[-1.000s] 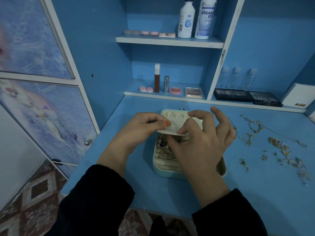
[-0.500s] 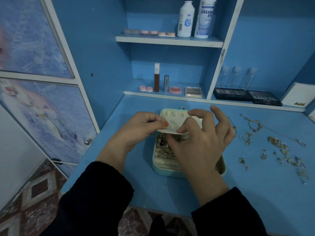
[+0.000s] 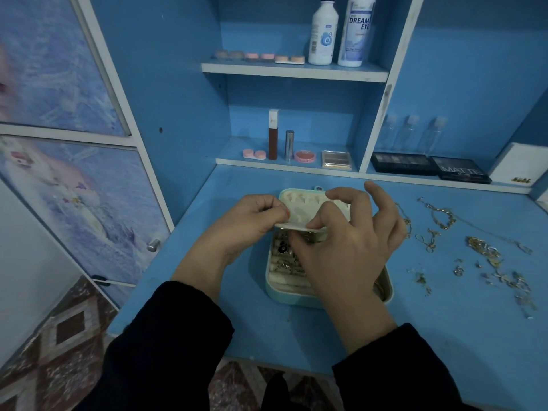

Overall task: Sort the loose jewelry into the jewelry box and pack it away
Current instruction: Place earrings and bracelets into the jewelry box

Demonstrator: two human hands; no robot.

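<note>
A pale green jewelry box (image 3: 284, 295) stands open on the blue desk, with rings and earrings in its cream slots. Its lid (image 3: 302, 207) is raised at the far end, cream lining facing me. My left hand (image 3: 252, 223) pinches a white flap at the lid's lower left edge. My right hand (image 3: 347, 241) pinches the same flap near its middle, thumb and forefinger curled, other fingers spread. It hides the right half of the box. Loose gold chains (image 3: 439, 218) and small pieces (image 3: 489, 256) lie scattered to the right of the box.
Shelves at the back hold two solution bottles (image 3: 341, 31), lens cases, a lip tube (image 3: 273, 134), and dark palettes (image 3: 430, 169). A white box (image 3: 519, 167) stands far right. A cupboard door with a knob (image 3: 154, 244) lies left of the desk.
Both hands keep their hold on the flap at the lid. The right thumb and forefinger have shifted slightly along the flap's edge; the box and loose jewelry stay put.
</note>
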